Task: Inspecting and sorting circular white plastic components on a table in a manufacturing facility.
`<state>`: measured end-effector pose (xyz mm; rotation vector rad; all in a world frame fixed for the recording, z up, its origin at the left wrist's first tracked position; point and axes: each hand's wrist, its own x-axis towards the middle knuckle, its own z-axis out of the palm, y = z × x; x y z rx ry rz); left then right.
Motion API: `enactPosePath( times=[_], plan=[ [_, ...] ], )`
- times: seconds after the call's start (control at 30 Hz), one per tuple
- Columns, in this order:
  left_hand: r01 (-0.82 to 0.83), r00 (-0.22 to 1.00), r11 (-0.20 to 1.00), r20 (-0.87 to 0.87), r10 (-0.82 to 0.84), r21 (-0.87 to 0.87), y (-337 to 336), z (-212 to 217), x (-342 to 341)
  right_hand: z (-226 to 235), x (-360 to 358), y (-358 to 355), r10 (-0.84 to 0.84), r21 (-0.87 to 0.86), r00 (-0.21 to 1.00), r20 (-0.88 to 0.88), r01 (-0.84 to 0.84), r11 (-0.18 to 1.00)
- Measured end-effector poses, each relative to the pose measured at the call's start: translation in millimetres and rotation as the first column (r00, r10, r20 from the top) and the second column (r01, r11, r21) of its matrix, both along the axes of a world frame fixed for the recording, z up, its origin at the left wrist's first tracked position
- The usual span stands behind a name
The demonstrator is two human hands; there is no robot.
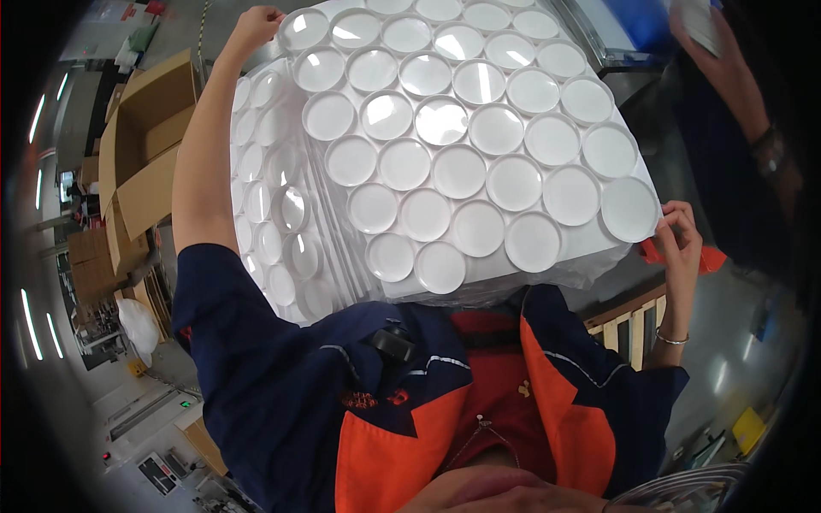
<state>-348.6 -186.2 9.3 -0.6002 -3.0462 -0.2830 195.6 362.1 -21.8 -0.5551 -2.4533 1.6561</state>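
Observation:
A broad white tray (pixel 479 201) lies in front of me, covered with rows of round, shallow, shiny white discs or recesses; which of the two I cannot tell. At its far left corner my left hand (pixel 255 30) is closed, fingertips at the edge. My right hand (pixel 680 235) pinches the near right corner, thumb and finger together beside the last round. Along the left side is a clear plastic tray (pixel 286 205) with round pockets and a ribbed strip. Thin clear film (pixel 590 269) hangs below the white tray's near edge. Something orange-red (pixel 711 258) shows behind my right hand.
At the right another person's hand (pixel 718 60) holds a pale flat object (pixel 697 26). An open cardboard box (pixel 154 145) stands at the left, with more cartons (pixel 90 261) behind it. Wooden slats (pixel 629 333) show below the table's right side. Something blue (pixel 629 26) is at the far right.

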Motion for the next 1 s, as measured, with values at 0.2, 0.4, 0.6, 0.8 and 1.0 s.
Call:
enactPosePath(
  times=[0.2, 0.4, 0.6, 0.8, 1.0],
  plan=[
    [-0.107, 0.994, 0.994, -0.003, 0.107, -0.035, 6.4, 6.8, 3.2, -2.6, 1.9, 0.1, 0.014, 0.045, 0.997, -0.073, -0.011, 0.999],
    [-0.047, 0.990, 0.998, -0.136, 0.041, -0.038, 26.7, 32.5, 9.1, -17.8, 0.0, 12.2, 0.045, 0.009, 0.989, -0.139, -0.044, 0.999],
    [-0.057, 0.971, 0.986, -0.238, 0.019, -0.155, 16.1, 53.7, 15.4, -27.2, 3.7, 22.3, 0.105, 0.030, 0.974, -0.202, -0.101, 0.994],
    [-0.174, 0.957, 0.977, -0.257, 0.137, -0.126, -21.7, 72.3, 50.9, -21.0, -8.9, 24.9, 0.142, 0.044, 0.963, -0.228, -0.136, 0.990],
    [-0.278, 0.934, 0.954, -0.263, 0.241, -0.113, -72.6, 78.0, 74.2, -20.0, -28.5, -0.4, 0.199, 0.082, 0.958, -0.204, -0.186, 0.979]
  ],
)
